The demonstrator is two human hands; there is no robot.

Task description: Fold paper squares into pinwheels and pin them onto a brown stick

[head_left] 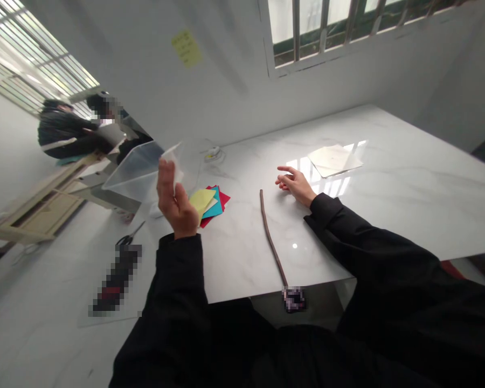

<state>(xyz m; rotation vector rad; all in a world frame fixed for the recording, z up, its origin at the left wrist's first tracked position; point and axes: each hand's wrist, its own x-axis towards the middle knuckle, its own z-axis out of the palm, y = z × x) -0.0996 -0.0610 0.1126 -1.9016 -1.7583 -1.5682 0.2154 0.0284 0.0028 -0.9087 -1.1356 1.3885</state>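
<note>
Though illegible, note point(186, 48) above left hand point(175, 202)

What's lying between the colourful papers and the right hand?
A thin brown stick: its far end lies between the colourful papers and the right hand, as the head view shows.

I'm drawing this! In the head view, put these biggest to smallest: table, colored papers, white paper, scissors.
1. Table
2. Colored papers and white paper: too alike to rank
3. Scissors
</note>
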